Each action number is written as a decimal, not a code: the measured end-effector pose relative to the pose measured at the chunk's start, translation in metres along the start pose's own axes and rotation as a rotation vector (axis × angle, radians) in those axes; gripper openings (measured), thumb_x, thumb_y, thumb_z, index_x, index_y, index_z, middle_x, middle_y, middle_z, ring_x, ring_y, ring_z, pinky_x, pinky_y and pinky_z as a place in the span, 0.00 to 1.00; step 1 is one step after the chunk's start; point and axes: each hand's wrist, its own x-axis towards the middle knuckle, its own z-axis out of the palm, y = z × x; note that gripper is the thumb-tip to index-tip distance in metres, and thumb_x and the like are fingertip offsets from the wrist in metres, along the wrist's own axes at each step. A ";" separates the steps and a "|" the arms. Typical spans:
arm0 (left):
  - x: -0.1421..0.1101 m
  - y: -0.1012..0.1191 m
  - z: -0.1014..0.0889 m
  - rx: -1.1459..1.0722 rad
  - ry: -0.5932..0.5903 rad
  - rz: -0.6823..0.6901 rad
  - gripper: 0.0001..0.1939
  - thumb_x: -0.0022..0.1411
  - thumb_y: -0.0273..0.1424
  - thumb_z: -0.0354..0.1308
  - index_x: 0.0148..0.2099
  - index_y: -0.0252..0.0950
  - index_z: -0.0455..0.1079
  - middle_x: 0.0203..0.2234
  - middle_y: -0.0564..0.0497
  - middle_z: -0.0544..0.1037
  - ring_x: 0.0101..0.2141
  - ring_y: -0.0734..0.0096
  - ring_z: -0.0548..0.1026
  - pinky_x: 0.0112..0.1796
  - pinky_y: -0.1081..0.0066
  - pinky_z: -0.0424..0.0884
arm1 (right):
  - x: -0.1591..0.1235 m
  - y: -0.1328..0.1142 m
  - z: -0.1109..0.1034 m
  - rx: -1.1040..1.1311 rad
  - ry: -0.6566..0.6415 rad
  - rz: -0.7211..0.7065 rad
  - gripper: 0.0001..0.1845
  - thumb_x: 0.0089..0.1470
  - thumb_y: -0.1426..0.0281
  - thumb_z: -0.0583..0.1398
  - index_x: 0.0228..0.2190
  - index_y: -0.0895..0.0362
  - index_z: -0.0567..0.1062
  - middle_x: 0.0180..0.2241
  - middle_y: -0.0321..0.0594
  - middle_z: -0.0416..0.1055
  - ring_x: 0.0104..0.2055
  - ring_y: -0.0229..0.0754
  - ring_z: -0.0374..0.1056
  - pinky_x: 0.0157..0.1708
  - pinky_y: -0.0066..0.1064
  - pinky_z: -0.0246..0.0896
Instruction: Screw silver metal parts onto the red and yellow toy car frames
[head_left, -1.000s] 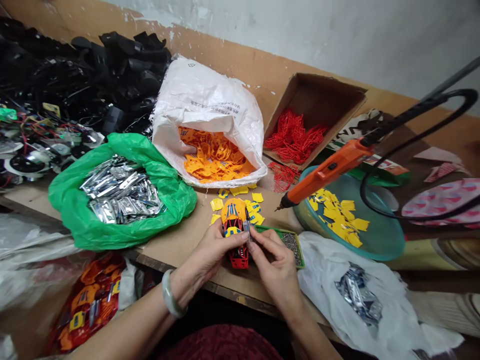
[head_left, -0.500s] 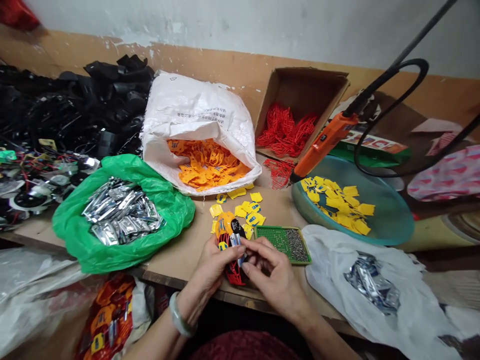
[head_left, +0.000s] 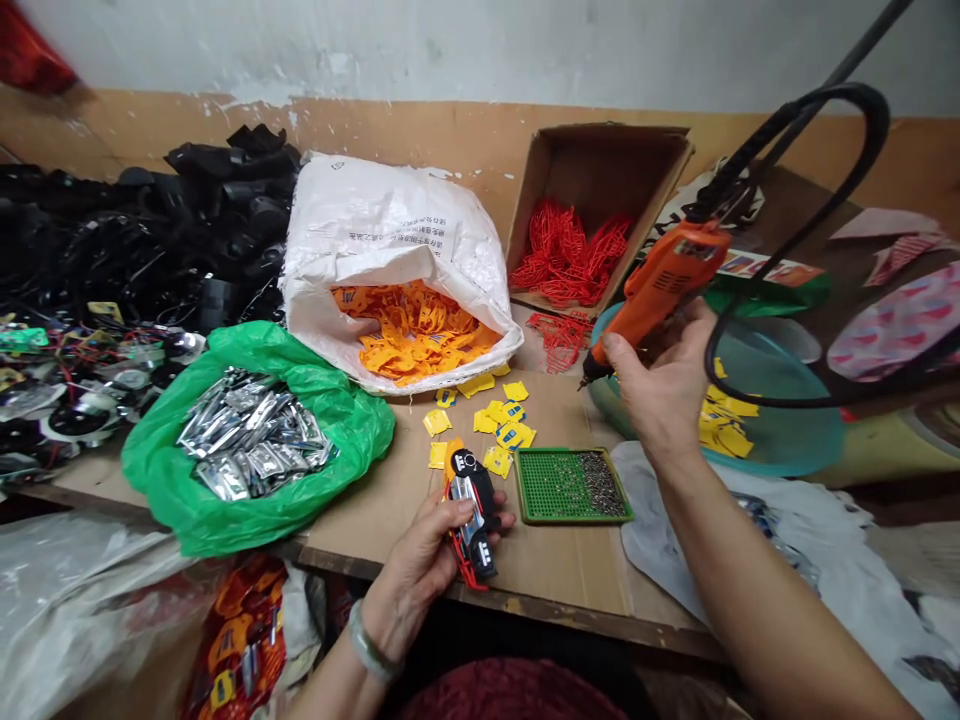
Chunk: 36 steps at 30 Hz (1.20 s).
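Observation:
My left hand (head_left: pixel 429 548) is closed around a toy-like plastic assembly (head_left: pixel 472 505) at the table's front edge. Its black and silver side faces up, with orange and red parts showing along its left. To the right, my right hand (head_left: pixel 671 385) grips an orange electric screwdriver (head_left: pixel 664 280) that hangs on a black cable. The tool's tip points down and left, above the table. Between the hands lies a green perforated tray (head_left: pixel 555 488) with small screws at its right side. Yellow plastic pieces (head_left: pixel 514 435) are scattered just beyond the assembly.
A green bag (head_left: pixel 360 425) of silver parts stands left. Behind are a white sack (head_left: pixel 397 205) of orange pieces and a cardboard box (head_left: pixel 536 170) of red parts. A teal basin (head_left: pixel 795 440) and a white plastic bag (head_left: pixel 847 560) lie right; black parts (head_left: pixel 225 220) pile up far left.
My right hand has left the assembly and moved up and right onto the screwdriver. My left hand has kept the assembly, which now shows more of its black side.

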 end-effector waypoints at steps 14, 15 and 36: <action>0.000 -0.006 0.012 0.092 0.060 0.151 0.24 0.40 0.33 0.77 0.41 0.34 0.75 0.30 0.49 0.81 0.30 0.64 0.80 0.32 0.71 0.74 | -0.049 -0.037 0.007 0.340 -0.053 0.011 0.27 0.51 0.67 0.66 0.52 0.51 0.68 0.50 0.43 0.72 0.53 0.51 0.70 0.55 0.48 0.67; 0.000 -0.006 0.011 0.119 0.077 0.181 0.24 0.40 0.33 0.77 0.41 0.34 0.75 0.29 0.50 0.81 0.30 0.66 0.79 0.33 0.71 0.74 | -0.058 -0.041 0.004 0.340 0.024 0.009 0.27 0.51 0.68 0.67 0.52 0.51 0.68 0.50 0.43 0.71 0.52 0.50 0.70 0.54 0.47 0.67; -0.003 -0.006 0.028 0.532 0.465 0.542 0.32 0.34 0.25 0.73 0.46 0.35 0.69 0.33 0.50 0.83 0.33 0.64 0.80 0.35 0.69 0.76 | -0.164 -0.058 0.025 0.151 -0.424 0.098 0.06 0.51 0.77 0.65 0.32 0.55 0.79 0.31 0.38 0.76 0.31 0.40 0.73 0.32 0.30 0.68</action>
